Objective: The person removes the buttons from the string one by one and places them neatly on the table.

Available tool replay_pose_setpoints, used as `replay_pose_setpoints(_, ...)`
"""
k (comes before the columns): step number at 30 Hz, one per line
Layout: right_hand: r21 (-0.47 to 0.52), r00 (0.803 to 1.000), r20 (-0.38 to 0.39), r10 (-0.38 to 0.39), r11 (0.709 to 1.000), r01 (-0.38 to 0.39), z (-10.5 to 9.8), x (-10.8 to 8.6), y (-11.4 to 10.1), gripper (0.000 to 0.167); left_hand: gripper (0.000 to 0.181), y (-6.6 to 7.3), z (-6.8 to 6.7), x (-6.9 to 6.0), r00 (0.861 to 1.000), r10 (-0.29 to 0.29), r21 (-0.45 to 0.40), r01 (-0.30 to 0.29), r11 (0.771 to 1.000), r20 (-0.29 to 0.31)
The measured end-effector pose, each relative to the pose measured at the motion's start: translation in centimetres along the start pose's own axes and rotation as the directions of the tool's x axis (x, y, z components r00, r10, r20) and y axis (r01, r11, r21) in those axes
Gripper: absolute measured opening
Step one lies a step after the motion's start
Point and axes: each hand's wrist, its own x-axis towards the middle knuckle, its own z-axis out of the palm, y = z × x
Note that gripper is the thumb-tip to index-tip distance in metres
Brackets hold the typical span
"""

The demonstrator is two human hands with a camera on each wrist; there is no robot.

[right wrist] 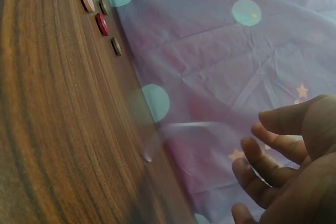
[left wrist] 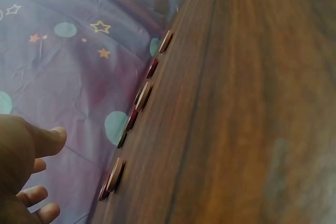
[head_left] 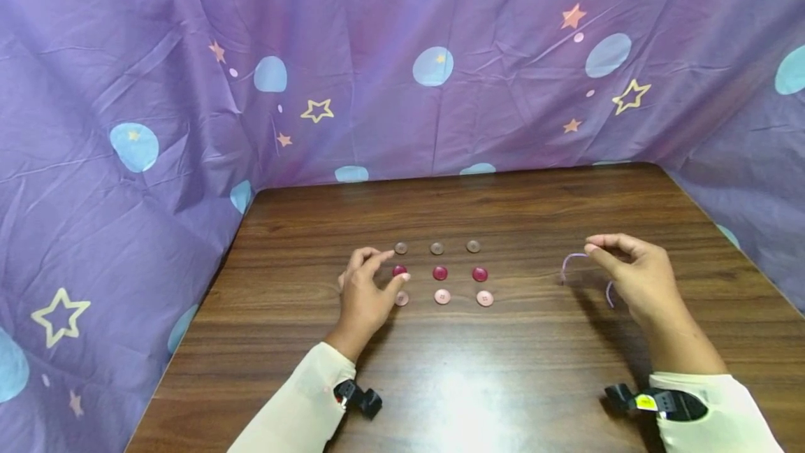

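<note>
My right hand [head_left: 635, 278] pinches a thin purple string [head_left: 574, 255] between thumb and forefinger, above the right part of the table. One end of the string hangs left of the fingertips, and another stretch shows below the palm. My left hand [head_left: 363, 296] hovers with thumb and fingers spread over the left end of the button rows. Between its thumb and forefinger, in the head view, appears a dark red button [head_left: 399, 270]; the left wrist view shows these fingers apart from the buttons. Its thumb partly covers a pink button [head_left: 402, 298], and a brown button [head_left: 401, 248] lies by the forefinger.
Buttons lie flat in three rows of three: brown [head_left: 437, 248] at the back, dark red [head_left: 440, 273] in the middle, pink [head_left: 443, 296] in front. The wooden table [head_left: 534, 208] meets a purple patterned cloth [head_left: 377, 131] at the back and sides.
</note>
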Motion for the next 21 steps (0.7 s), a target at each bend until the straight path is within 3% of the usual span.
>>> replay_pose_setpoints(6,0.113,0.998,-0.025,0.05,0.993,-0.046,-0.1,-0.1,-0.5,0.025,0.049,0.0,0.0,0.1,1.0,0.001,0.028,-0.001,1.0,0.001)
replay_pose_setpoints(15,0.149,0.999,-0.016,0.037,0.988,-0.034,0.0,-0.1,-0.5,0.031,0.051,-0.3,-0.6,0.2,1.0,0.013,0.083,-0.014,0.996,0.013)
replay_pose_setpoints(19,0.078,0.999,0.0,0.032,0.996,-0.032,0.0,-0.1,-0.5,0.019,0.059,-0.4,-1.2,0.3,0.998,-0.003,0.158,-0.008,0.987,0.066)
replay_pose_setpoints(21,-0.007,0.999,0.035,0.025,1.0,-0.024,-0.1,-0.2,-0.4,0.027,0.066,-0.4,-1.5,0.5,0.994,-0.019,0.211,-0.005,0.977,0.109)
